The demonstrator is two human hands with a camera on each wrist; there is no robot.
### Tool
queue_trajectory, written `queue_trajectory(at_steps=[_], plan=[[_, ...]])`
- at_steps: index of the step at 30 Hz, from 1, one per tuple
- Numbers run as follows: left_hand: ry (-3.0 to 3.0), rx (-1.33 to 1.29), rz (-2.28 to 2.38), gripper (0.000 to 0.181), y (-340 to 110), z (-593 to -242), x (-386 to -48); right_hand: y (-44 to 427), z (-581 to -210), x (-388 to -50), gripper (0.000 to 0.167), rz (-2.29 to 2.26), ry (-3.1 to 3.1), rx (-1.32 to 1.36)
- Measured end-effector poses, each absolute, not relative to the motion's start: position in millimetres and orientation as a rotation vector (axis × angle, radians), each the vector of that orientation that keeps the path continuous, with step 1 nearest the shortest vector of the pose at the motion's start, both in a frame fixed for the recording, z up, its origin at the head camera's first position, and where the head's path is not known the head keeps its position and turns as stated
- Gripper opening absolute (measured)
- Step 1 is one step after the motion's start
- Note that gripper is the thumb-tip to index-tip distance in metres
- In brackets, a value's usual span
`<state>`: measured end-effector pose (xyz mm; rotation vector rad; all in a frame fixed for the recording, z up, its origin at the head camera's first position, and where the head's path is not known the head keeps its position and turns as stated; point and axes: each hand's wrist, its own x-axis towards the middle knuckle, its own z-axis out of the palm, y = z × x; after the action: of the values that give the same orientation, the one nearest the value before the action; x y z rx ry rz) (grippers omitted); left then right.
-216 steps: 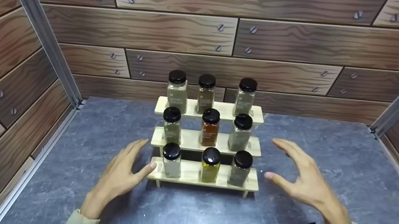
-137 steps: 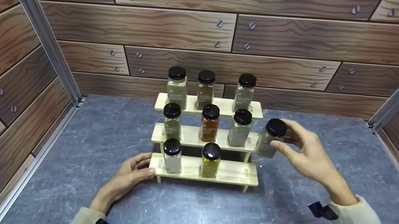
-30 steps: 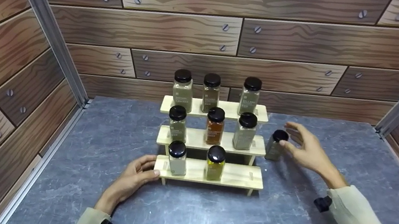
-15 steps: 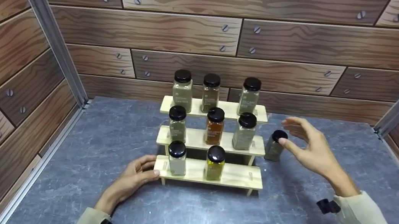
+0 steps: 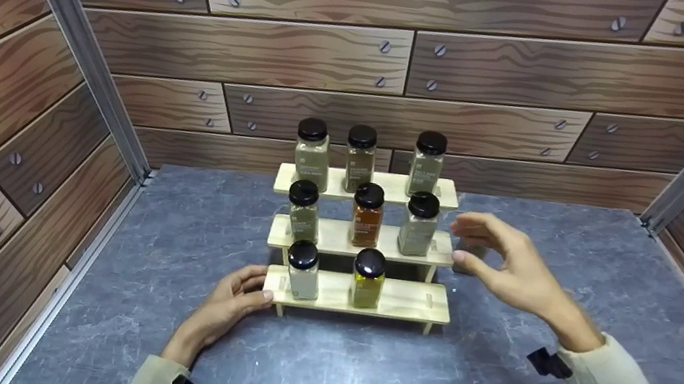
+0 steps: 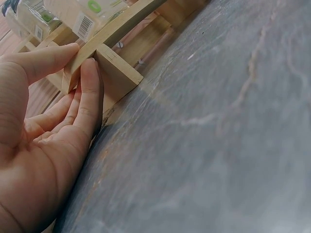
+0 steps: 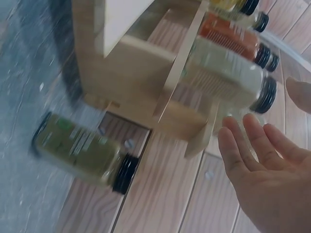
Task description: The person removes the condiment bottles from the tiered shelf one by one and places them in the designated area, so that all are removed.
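Note:
A light wooden three-tier rack (image 5: 400, 300) bears several black-capped spice jars. My left hand (image 5: 219, 308) pinches the left end of its bottom shelf between thumb and fingers, as the left wrist view also shows for the hand (image 6: 53, 131). My right hand (image 5: 513, 271) is beside the middle tier's right end, fingers spread apart from the thumb, holding nothing. Nearest to it on that tier is a grey-green jar (image 5: 417, 233). Another jar (image 7: 80, 150) stands on the table right of the rack; in the head view the right hand mostly covers it.
The bottom shelf holds a pale jar (image 5: 303, 278) and a yellow one (image 5: 367, 286). A red-orange jar (image 5: 366, 222) is mid-rack. Three jars stand on the top tier, near the wood-patterned back wall (image 5: 307, 55). Grey marbled tabletop (image 5: 318, 374) lies in front.
The right hand has moved left from the jar standing on the table to the middle tier's right end. Earlier, it carried that jar off the bottom shelf. My left hand keeps its hold.

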<state>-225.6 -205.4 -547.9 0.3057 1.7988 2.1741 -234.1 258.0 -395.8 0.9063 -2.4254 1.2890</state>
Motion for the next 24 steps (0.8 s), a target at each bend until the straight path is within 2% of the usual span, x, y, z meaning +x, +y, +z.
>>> queue_trajectory(at_steps=[11, 24], plan=[[1.810, 0.304, 2.172, 0.066, -206, -549, -226, 231, -394, -226, 0.052, 1.289, -2.412, 1.046], [1.805, 0.299, 2.177, 0.068, -207, -548, -225, 206, -410, -228, 0.052, 1.297, -2.424, 1.143]])
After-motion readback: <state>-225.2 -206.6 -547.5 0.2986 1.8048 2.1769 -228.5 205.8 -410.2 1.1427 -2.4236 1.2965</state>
